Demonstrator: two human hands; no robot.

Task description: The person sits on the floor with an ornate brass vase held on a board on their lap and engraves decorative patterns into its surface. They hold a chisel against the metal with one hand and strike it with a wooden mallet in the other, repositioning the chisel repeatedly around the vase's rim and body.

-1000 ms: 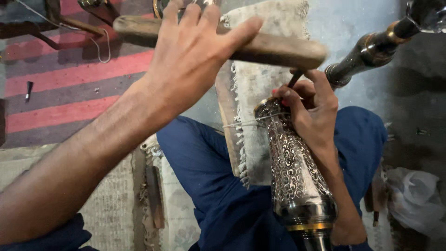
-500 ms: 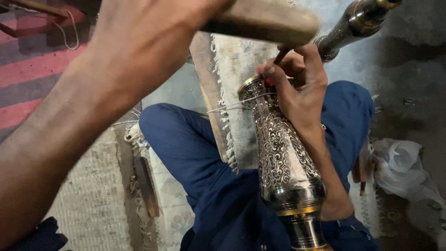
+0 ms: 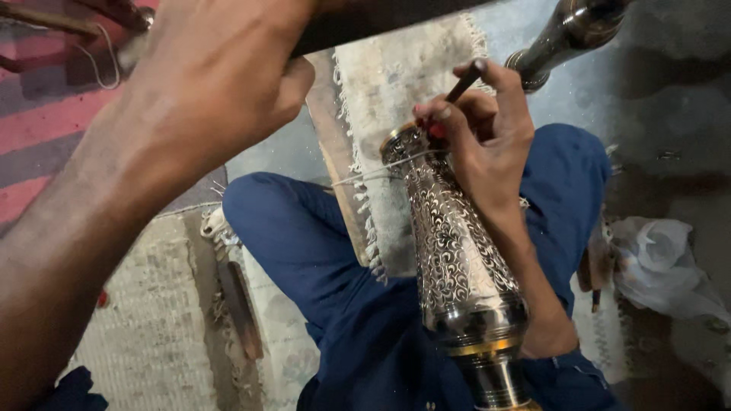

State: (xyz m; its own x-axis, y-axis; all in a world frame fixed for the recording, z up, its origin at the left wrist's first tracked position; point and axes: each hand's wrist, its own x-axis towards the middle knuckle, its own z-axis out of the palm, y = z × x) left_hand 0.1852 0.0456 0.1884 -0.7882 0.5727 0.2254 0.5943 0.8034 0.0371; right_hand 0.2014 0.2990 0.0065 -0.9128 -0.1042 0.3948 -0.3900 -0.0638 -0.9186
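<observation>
Metal, engraved all over with fine scrolling foliage, forms the one tall vase (image 3: 457,259) lying across the person's lap; its body is cylindrical and silvery, with a smooth polished band and a gold-coloured ring near the foot at the bottom edge of the view. The right hand (image 3: 487,144) rests on the vase's upper rim, fingers pinched around one thin dark chisel (image 3: 464,80) whose tip meets the rim. The left hand (image 3: 221,84), raised near the top edge, is clenched around one dark wooden mallet (image 3: 365,19), of which only the long rounded shaft shows. One pale cord (image 3: 373,171) crosses the vase just below the rim. Both legs, in blue trousers (image 3: 320,266), are folded beneath the vase. One fringed, coarse-woven cream rug (image 3: 403,99) lies under the rim end. A second metal vessel (image 3: 567,34), smooth and dark, lies at the upper right corner. One crumpled white plastic bag (image 3: 659,262) sits by the right edge.
</observation>
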